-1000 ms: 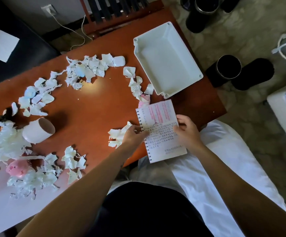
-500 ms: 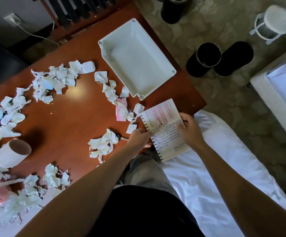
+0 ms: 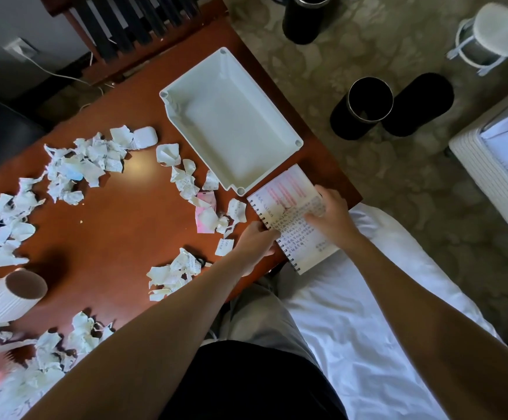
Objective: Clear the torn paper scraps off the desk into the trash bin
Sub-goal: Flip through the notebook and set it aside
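left hand [image 3: 254,247] pinches white handwritten spiral notebook [image 3: 286,192] at the binding to steady it; right hand [image 3: 333,218] fingers curled, gripping its page

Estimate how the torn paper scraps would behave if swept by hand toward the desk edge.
The paper scraps look thin and crumpled, so probably very light and floppy, likelier to scatter than move as one mass. The desk shows a glossy highlight, so they should slide easily, though small bits may escape.
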### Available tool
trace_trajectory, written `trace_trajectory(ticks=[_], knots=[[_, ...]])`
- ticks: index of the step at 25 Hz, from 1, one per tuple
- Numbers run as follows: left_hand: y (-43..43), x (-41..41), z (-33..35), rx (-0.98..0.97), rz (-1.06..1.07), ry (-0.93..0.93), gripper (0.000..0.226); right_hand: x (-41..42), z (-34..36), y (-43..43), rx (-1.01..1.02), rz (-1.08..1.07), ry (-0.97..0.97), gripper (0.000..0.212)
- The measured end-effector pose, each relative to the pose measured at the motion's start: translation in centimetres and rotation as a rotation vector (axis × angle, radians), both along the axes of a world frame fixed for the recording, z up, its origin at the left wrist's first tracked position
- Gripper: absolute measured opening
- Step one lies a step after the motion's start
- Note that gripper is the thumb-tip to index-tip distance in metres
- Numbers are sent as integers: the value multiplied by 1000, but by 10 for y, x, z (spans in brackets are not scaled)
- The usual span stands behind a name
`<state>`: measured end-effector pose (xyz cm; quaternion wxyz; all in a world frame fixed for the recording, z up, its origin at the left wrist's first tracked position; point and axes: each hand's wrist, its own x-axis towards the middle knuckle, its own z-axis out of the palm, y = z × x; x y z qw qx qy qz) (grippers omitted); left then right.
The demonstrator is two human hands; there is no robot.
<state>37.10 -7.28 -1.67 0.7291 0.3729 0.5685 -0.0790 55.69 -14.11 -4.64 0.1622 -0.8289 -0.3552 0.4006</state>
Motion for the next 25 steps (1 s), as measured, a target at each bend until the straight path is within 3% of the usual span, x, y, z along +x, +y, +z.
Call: trace_trajectory(ticks=[17,25], knots=[[33,14,0,46,157,18,29,4,-1,56,39,89,-51,58],[43,14,9,44,210,35,29,6,7,73,1,101,-39,67]])
